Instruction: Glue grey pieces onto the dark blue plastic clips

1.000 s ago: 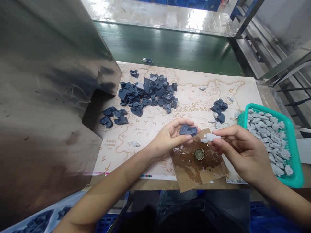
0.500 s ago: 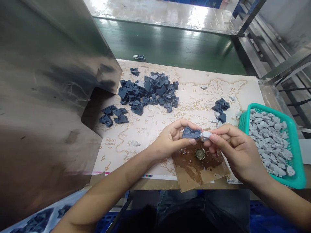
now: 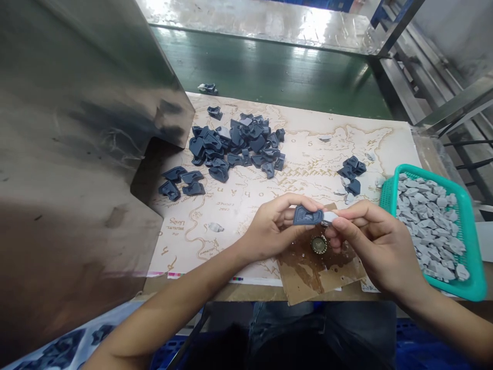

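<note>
Well, over there the left hand [image 3: 265, 231] grips a dark part [image 3: 306, 216] while the right hand [image 3: 379, 239] pinches a grey piece [image 3: 328, 218] against its end, both parts above the cardboard [image 3: 304, 285], with the green basket [image 3: 478, 285] just beside the right hand.

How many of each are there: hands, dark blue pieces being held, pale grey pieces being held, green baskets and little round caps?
Hands: 2, the left hand and right hand
Held dark blue piece: 1
Held pale grey piece: 1
Green basket: 1
Little round cap: 1
Total: 6
</note>
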`<state>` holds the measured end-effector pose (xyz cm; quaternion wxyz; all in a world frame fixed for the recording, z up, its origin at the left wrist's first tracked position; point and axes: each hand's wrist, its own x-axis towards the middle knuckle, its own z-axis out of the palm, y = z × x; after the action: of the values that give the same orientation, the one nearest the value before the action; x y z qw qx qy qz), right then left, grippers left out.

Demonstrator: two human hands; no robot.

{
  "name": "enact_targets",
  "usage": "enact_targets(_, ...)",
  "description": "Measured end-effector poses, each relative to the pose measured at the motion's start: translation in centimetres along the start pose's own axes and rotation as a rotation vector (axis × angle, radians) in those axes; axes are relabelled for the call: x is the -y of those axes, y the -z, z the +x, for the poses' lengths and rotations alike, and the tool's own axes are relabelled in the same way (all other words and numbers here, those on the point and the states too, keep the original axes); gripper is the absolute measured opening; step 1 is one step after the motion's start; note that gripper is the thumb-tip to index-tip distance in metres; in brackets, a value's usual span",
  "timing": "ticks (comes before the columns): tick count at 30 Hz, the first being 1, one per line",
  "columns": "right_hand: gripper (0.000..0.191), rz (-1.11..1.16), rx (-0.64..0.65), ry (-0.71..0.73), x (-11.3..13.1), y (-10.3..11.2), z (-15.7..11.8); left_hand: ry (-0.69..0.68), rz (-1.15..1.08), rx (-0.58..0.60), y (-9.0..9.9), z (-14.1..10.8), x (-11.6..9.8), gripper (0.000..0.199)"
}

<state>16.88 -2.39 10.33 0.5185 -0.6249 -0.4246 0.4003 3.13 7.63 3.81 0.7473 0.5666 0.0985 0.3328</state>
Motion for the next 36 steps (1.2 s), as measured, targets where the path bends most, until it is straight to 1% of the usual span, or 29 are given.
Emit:
enact_targets(3, 0.024, 0.0, 0.032, 0.041, 0.3, 0.0, 0.0, -0.018, 0.02, 0.007, 0.0, 0.0, -0.2, 0.017)
enact_targets(6, 0.021, 0.003, 0.038, 0.062, 0.1, 0.0, -0.1, -0.051, 0.052, 0.009, 0.0, -0.1, -0.2, 0.015)
enact_targets(10, 0.018, -0.005, -0.021, 0.116, -1.1, -0.2, -0.6, -0.045, 0.075, 0.005, -0.1, -0.2, 0.2, 0.015)
enact_targets(12, 0.016, -0.029, -0.061, 0.159, -1.7, -0.2, -0.8, -0.011, 0.059, 0.011, -0.1, -0.3, 0.4, 0.016)
enact_targets(15, 0.016, -0.1, -0.069, 0.179, -2.1, 0.0, -1.0, 0.043, 0.021, 0.02, -0.2, -0.3, 0.6, 0.018)
enact_targets(19, 0.023, -0.118, -0.007, 0.116, -1.7, 0.5, -0.8, 0.093, -0.031, 0.009, -0.2, -0.2, 0.7, 0.021)
enact_targets(22, 0.027, -0.036, 0.009, 0.086, -1.2, 0.6, -0.6, 0.192, -0.096, -0.013, -0.1, 0.0, 0.7, 0.029)
enact_targets(25, 0.029, 0.06, -0.064, 0.097, -1.0, 0.6, -0.5, 0.304, -0.228, -0.053, 0.1, 0.4, 0.6, 0.038)
enact_targets(28, 0.031, 0.092, -0.122, 0.093, -1.0, 0.7, -0.3, 0.376, -0.324, -0.095, 0.1, 0.5, 0.4, 0.045)
enact_targets(30, 0.031, 0.058, -0.121, 0.102, -0.9, 0.9, -0.3, 0.412, -0.345, -0.095, 0.0, 0.5, 0.3, 0.048)
enact_targets(32, 0.026, -0.028, -0.123, 0.162, -0.8, 1.2, -0.3, 0.427, -0.354, -0.078, 0.0, 0.4, 0.3, 0.05)
enact_targets(36, 0.013, -0.36, -0.155, 0.32, -0.3, 1.6, -0.5, 0.411, -0.359, -0.065, 0.0, 0.4, 0.5, 0.047)
